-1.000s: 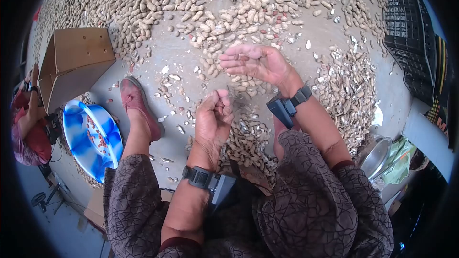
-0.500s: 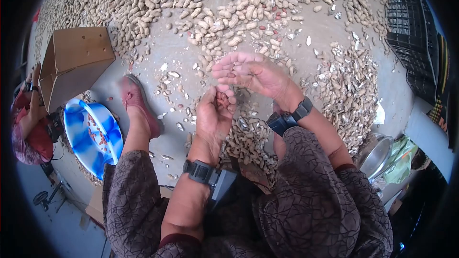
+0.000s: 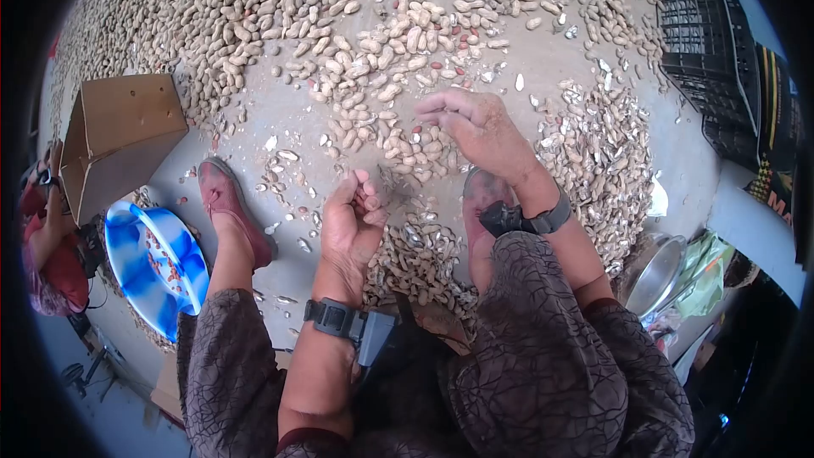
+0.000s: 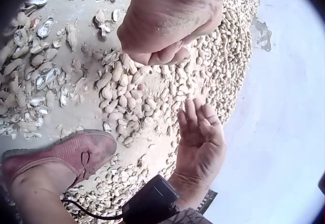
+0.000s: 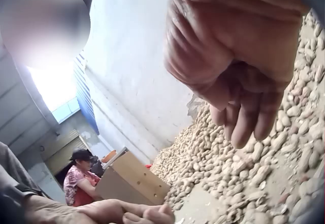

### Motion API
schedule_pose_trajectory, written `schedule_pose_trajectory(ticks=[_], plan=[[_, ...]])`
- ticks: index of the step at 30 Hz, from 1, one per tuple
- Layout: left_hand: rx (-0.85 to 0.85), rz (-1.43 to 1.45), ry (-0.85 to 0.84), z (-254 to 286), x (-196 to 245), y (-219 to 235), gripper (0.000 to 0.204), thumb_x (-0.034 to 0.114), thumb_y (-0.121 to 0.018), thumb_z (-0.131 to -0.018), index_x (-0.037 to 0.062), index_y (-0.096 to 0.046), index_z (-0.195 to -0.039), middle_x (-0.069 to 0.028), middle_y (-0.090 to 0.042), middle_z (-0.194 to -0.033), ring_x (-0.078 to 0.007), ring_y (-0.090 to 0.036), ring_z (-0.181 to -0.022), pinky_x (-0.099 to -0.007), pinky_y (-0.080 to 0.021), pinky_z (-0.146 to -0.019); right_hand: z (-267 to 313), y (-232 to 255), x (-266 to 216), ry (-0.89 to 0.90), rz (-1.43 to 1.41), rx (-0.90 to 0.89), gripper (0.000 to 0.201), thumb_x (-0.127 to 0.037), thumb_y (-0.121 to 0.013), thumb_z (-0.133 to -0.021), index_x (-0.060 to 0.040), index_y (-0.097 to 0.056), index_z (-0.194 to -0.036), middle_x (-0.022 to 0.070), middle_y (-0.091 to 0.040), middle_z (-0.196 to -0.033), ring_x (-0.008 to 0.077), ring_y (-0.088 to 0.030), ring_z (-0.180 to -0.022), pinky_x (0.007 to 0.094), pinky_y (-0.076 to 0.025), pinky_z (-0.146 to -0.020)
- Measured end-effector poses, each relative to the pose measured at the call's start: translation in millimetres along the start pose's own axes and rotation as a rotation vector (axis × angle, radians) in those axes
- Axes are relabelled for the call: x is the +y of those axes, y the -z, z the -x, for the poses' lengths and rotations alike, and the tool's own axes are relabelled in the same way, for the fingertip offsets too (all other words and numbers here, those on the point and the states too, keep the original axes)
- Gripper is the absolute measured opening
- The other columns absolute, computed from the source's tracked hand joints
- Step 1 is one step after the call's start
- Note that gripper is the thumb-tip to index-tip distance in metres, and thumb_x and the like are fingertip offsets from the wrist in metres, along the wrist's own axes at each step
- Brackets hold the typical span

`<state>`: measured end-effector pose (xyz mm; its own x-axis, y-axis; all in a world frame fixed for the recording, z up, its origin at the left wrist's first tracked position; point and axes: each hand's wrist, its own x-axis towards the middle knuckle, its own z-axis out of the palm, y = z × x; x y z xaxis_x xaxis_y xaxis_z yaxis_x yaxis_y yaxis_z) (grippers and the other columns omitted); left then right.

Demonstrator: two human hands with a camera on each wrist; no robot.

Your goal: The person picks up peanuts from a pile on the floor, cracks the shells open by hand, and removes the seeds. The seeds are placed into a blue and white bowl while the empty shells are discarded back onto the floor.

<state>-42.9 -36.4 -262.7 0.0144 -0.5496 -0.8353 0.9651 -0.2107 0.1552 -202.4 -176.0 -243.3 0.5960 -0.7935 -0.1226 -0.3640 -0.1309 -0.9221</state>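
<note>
My left hand (image 3: 349,225) is turned palm up with its fingers curled over into the palm. Reddish peanut kernels showed in that palm a moment ago; the curled fingers mostly hide them now. In the left wrist view the left hand (image 4: 170,23) looks like a loose fist. Up and to the right in the head view, my right hand (image 3: 483,129) hovers over unshelled peanuts (image 3: 407,146). Its fingers are relaxed and slightly bent, and the left wrist view shows nothing in the right palm (image 4: 200,150). The two hands are apart.
A large peanut heap (image 3: 212,17) spreads behind. Empty shells (image 3: 593,170) lie at right, more peanuts (image 3: 415,267) between the feet. A blue-and-white basin (image 3: 127,246) with kernels and a cardboard box (image 3: 136,119) stand left, near another person (image 5: 81,178). A black crate (image 3: 699,34) and metal bowl (image 3: 657,267) are right.
My right hand has moved from beside the left fingertips away to the right and turned its palm downward. The left fingers have closed more over the kernels. The head view has shifted slightly.
</note>
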Motion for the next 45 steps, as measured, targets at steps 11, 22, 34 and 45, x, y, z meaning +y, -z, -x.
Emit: schedule_pose_trajectory(ticks=[11, 22, 34, 45], plan=[[-0.072, -0.222, 0.024, 14, -8, -7, 0.021, 0.026, -0.043, -0.089, 0.0075, -0.052, -0.084, 0.0034, -0.038, -0.052, -0.0066, -0.030, -0.040, -0.0187, -0.023, -0.035, -68, 8, 59, -0.019, 0.703, 0.119, 0.007, -0.009, -0.056, -0.065, -0.0058, -0.058, -0.071, 0.0155, -0.058, -0.066, 0.0321, -0.058, -0.067, 0.0402, -0.046, -0.061], [0.021, -0.230, 0.027, 14, -8, -7, 0.023, 0.028, -0.041, -0.090, 0.0076, -0.048, -0.082, 0.0030, -0.037, -0.053, -0.0073, -0.031, -0.041, -0.0190, -0.025, -0.037, -86, 3, 70, -0.063, 0.873, -0.054, 0.014, -0.005, -0.050, -0.064, -0.0034, -0.060, -0.073, 0.0191, -0.060, -0.075, 0.0340, -0.059, -0.070, 0.0426, -0.046, -0.066], [0.003, -0.204, 0.036, 13, -13, -8, 0.022, 0.027, -0.041, -0.090, 0.0068, -0.047, -0.083, 0.0012, -0.039, -0.054, -0.0093, -0.034, -0.042, -0.0195, -0.025, -0.036, -23, 15, 56, -0.450, -0.217, -0.146, 0.014, -0.010, -0.047, -0.076, -0.0013, -0.056, -0.069, 0.0072, -0.057, -0.062, 0.0156, -0.054, -0.051, 0.0271, -0.044, -0.047], [0.009, -0.230, 0.018, 14, -12, -12, 0.023, 0.027, -0.040, -0.090, 0.0063, -0.047, -0.083, 0.0009, -0.039, -0.054, -0.0096, -0.034, -0.042, -0.0197, -0.025, -0.036, -17, -32, 56, 0.070, 0.838, -0.252, 0.008, -0.006, -0.053, -0.062, -0.0026, -0.060, -0.066, 0.0174, -0.059, -0.068, 0.0312, -0.059, -0.068, 0.0384, -0.047, -0.062]])
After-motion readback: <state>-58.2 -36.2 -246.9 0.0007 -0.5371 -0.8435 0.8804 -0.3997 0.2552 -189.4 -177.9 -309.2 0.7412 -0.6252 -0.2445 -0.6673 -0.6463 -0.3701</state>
